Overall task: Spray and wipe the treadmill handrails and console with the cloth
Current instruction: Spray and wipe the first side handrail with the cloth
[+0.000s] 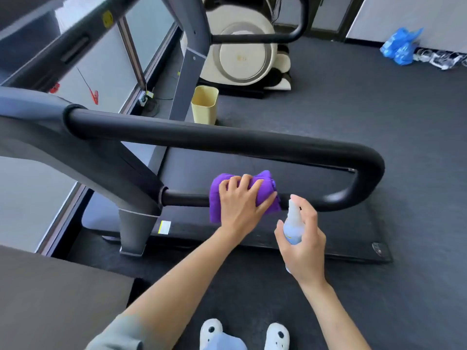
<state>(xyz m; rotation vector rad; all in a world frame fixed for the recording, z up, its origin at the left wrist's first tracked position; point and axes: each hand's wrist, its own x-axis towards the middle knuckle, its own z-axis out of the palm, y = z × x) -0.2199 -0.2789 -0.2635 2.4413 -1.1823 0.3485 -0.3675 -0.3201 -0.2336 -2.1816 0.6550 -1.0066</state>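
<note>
Light: soft daylight is entering through the frosted glass window panels (149,29) at upper left.
Glare: faint sheen is lying along the black padded looped handrail (227,140).
Distortion: wide-angle bending is curving edges.
Blur: corners are softening slightly.

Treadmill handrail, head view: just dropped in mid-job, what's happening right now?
A person stands beside the treadmill cleaning its looped black handrail. The left hand presses a folded purple cloth over the rail's lower bar, fingers wrapped over it. The right hand holds a small spray bottle just right of the cloth, nozzle aimed toward the rail. No spray mist is visible.
</note>
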